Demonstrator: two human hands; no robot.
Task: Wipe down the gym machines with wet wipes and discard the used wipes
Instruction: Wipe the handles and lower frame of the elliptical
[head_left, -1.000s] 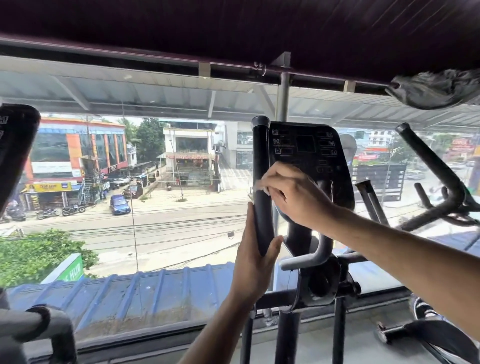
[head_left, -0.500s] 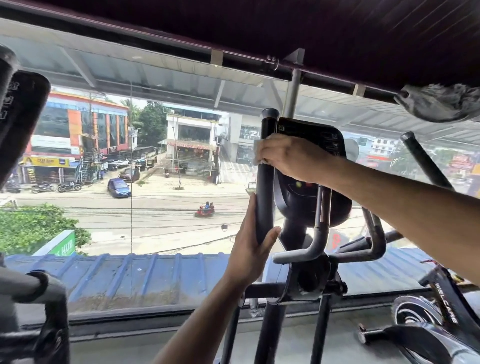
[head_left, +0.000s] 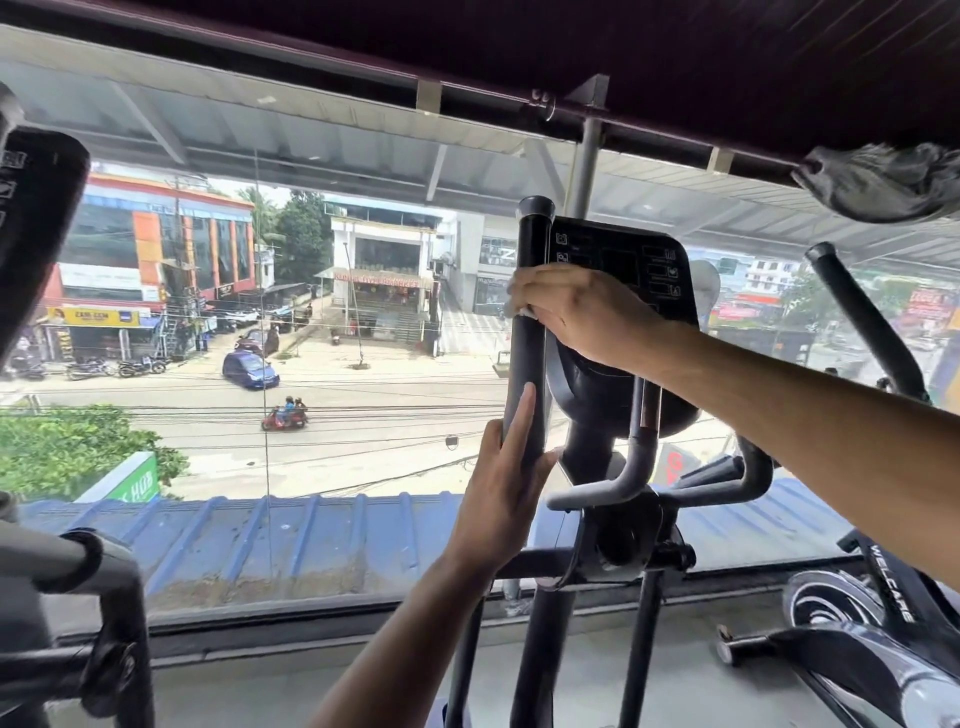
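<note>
An elliptical machine stands before a large window, with a black console (head_left: 631, 270) and an upright black handle bar (head_left: 530, 358) left of it. My right hand (head_left: 576, 312) wraps around the upper part of that bar and presses a white wet wipe (head_left: 525, 310) against it; only a small edge of the wipe shows under the fingers. My left hand (head_left: 506, 488) holds the same bar lower down, fingers pointing up along it and thumb on the other side.
Another machine's black handle and console (head_left: 36, 234) rise at the far left, with its frame (head_left: 104, 597) below. A second handle bar (head_left: 867, 322) and a bike marked WELCARE (head_left: 883, 623) stand at right. A grey cloth (head_left: 883, 179) hangs at top right.
My right hand with the wipe slid up the bar from its middle to near the top. The left hand kept its hold lower down. The view shifted slightly.
</note>
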